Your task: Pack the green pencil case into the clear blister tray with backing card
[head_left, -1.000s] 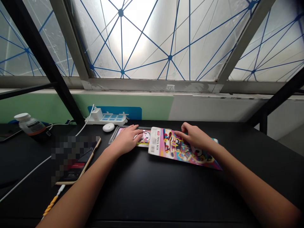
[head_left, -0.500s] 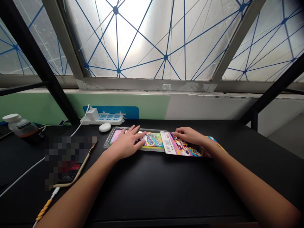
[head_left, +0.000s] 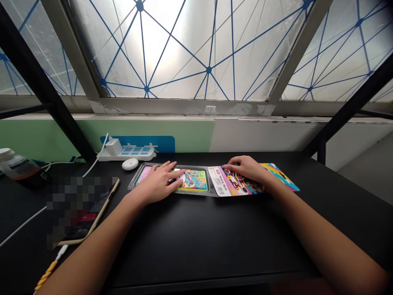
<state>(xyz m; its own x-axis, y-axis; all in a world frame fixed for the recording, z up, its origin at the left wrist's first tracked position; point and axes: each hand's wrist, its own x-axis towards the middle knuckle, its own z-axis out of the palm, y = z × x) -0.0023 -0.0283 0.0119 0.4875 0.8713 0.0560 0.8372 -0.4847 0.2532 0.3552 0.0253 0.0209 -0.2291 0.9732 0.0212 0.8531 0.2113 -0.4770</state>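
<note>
A clear plastic tray (head_left: pixel 211 189) lies on the black desk with a colourful cartoon-printed case (head_left: pixel 196 180) inside it. My left hand (head_left: pixel 156 182) rests flat across the left and middle of the case, fingers spread, hiding part of it. To the right is a bright printed card (head_left: pixel 225 184) marked "PENCIL BOX", its left edge at the tray's right end. My right hand (head_left: pixel 245 169) lies over the card's upper part with the fingers curled onto it; the wrist covers some of its print.
A tablet-like device (head_left: pixel 89 217) with a tan edge and a cable sits at the left. Behind are a white power strip (head_left: pixel 138 153), a round white case (head_left: pixel 129 164) and a bottle (head_left: pixel 18 168). Black frame bars (head_left: pixel 337 106) slant up at both sides before the window.
The card has shifted right relative to the tray under my right hand, baring the tray's right end. My left hand stays on the case. The whole view has moved slightly.
</note>
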